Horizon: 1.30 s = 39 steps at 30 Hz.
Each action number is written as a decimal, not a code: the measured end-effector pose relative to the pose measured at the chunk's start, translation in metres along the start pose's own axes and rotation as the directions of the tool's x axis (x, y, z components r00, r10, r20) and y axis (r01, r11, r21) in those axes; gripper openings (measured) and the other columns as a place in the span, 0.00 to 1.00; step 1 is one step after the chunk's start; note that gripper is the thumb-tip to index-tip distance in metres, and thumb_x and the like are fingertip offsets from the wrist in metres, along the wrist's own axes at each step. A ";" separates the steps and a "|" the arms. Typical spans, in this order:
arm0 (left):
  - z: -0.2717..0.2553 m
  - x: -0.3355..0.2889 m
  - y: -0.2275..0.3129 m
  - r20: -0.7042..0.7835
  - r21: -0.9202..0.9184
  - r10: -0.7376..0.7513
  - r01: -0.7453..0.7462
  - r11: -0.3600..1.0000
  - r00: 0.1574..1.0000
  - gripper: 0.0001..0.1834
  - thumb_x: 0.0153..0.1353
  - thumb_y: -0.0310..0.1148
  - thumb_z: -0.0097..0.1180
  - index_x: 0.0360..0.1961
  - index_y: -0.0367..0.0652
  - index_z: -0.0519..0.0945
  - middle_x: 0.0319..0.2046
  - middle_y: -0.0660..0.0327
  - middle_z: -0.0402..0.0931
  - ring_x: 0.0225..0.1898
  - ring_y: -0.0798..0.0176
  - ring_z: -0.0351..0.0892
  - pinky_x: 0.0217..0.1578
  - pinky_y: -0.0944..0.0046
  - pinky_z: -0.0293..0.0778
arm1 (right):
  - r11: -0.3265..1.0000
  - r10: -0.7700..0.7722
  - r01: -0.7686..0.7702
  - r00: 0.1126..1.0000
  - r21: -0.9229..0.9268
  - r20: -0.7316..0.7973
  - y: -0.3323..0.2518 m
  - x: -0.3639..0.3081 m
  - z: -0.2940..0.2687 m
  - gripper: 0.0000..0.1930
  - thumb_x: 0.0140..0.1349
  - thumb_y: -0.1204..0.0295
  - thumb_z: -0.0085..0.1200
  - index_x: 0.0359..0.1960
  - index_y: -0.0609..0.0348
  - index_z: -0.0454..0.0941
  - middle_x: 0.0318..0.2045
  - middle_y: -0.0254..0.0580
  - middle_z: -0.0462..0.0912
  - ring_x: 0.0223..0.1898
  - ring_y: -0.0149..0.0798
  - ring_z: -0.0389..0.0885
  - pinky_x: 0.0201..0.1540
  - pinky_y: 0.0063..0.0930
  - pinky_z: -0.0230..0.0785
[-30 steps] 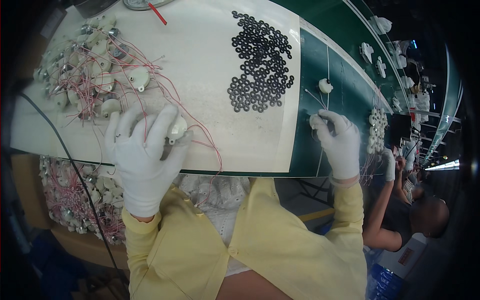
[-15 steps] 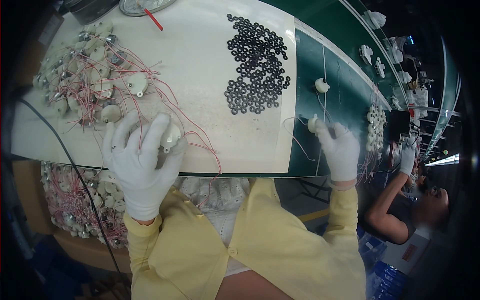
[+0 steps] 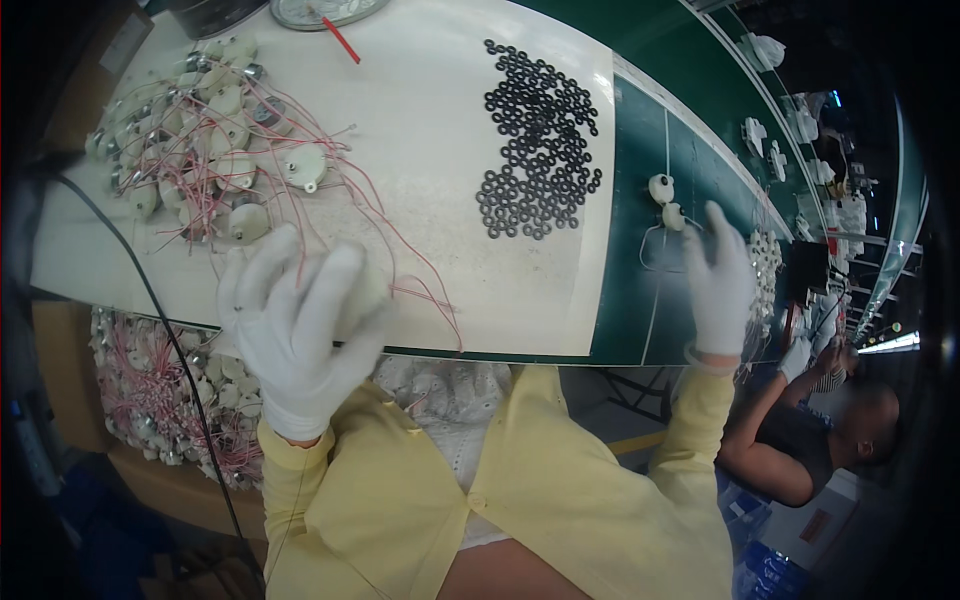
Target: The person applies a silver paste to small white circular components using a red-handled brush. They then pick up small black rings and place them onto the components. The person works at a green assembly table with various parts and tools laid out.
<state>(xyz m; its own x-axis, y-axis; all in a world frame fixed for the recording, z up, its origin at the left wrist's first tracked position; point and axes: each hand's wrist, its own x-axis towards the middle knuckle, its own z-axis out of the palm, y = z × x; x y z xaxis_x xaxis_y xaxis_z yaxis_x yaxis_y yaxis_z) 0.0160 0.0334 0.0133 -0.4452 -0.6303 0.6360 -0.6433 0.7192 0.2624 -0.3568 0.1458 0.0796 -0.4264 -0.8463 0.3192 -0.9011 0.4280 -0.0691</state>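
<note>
In white gloves, both my hands are over the workbench. My left hand, blurred by motion, is closed round a pale round motor with red wires; the fingers cover most of it. A pile of similar motors with tangled pink and red wires lies just beyond that hand. On the green belt, two small white round motors with black rings sit one beside the other, the nearer one trailing a wire. My right hand is beside them, fingers apart, holding nothing that I can see.
Many black rings lie spread on the white board. A red stick rests on a round tray. Below the bench's left edge stands a carton of motors. More motors lie to the right, near a co-worker.
My right hand has let go of the nearer motor, now beside the other one, and moved right. My left hand still holds its motor and has turned slightly.
</note>
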 end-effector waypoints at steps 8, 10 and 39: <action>-0.013 0.006 0.034 -0.271 -0.006 0.172 -0.180 0.984 0.947 0.15 0.57 0.51 0.60 0.34 0.53 0.79 0.35 0.68 0.73 0.49 0.50 0.72 0.57 0.43 0.64 | 0.089 -0.525 -0.180 0.827 0.980 0.200 -0.149 -0.051 0.017 0.36 0.73 0.44 0.41 0.63 0.68 0.73 0.48 0.49 0.83 0.45 0.42 0.82 0.52 0.32 0.73; 0.013 0.029 0.049 -0.486 -0.044 0.069 -0.103 0.994 0.872 0.12 0.57 0.53 0.59 0.27 0.61 0.76 0.31 0.72 0.72 0.44 0.56 0.71 0.57 0.50 0.63 | -0.052 -0.645 -0.448 0.697 0.893 0.312 -0.166 -0.047 0.019 0.40 0.72 0.37 0.39 0.62 0.68 0.73 0.46 0.47 0.83 0.44 0.41 0.82 0.51 0.31 0.72; 0.031 0.050 -0.011 0.012 0.100 -0.016 0.015 0.995 1.000 0.17 0.54 0.30 0.67 0.47 0.49 0.83 0.40 0.62 0.81 0.52 0.50 0.78 0.55 0.49 0.69 | 0.551 0.105 -0.502 0.834 0.667 0.541 -0.049 -0.027 0.029 0.15 0.68 0.73 0.59 0.53 0.69 0.79 0.39 0.34 0.86 0.35 0.22 0.80 0.40 0.17 0.73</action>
<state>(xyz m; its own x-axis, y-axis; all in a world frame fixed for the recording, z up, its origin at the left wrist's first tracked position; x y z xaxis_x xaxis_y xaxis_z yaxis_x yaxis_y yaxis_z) -0.0188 -0.0149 0.0199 -0.4426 -0.6453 0.6227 -0.7091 0.6769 0.1975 -0.3029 0.1383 0.0468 -0.4929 -0.8326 -0.2526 -0.3346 0.4494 -0.8283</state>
